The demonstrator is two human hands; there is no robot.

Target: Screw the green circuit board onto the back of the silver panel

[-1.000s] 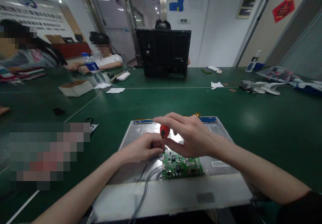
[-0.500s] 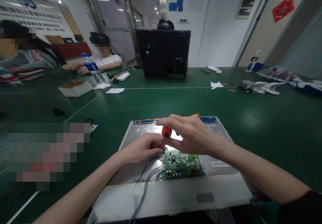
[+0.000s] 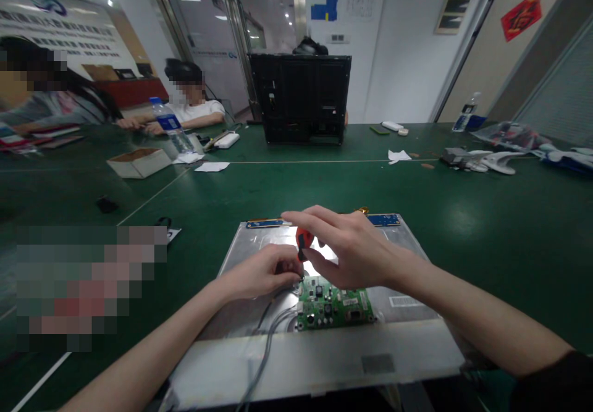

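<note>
A screwdriver (image 3: 303, 239) with a red and black handle stands nearly upright over the upper left corner of a green circuit board (image 3: 334, 304). My right hand (image 3: 347, 245) curves round the handle from the right, thumb at its side and index finger stretched over its top. Low on the screwdriver, the closed fingers of my left hand (image 3: 273, 270) pinch it close to the board's corner; its tip is hidden there. The board lies on the silver metal back of a flat display panel (image 3: 398, 313). Grey cables (image 3: 269, 344) run from the board's left side toward me.
A black monitor housing (image 3: 303, 97) stands across the green table (image 3: 500, 233), with a person behind it. Two people sit at the left. An open box (image 3: 139, 163), a water bottle (image 3: 169, 125), paper scraps (image 3: 398, 156) and a plastic bag (image 3: 514, 135) lie farther back.
The fingers of my right hand have loosened and shifted slightly round the screwdriver, whose handle has turned and leans a little left. My left hand has stayed in place.
</note>
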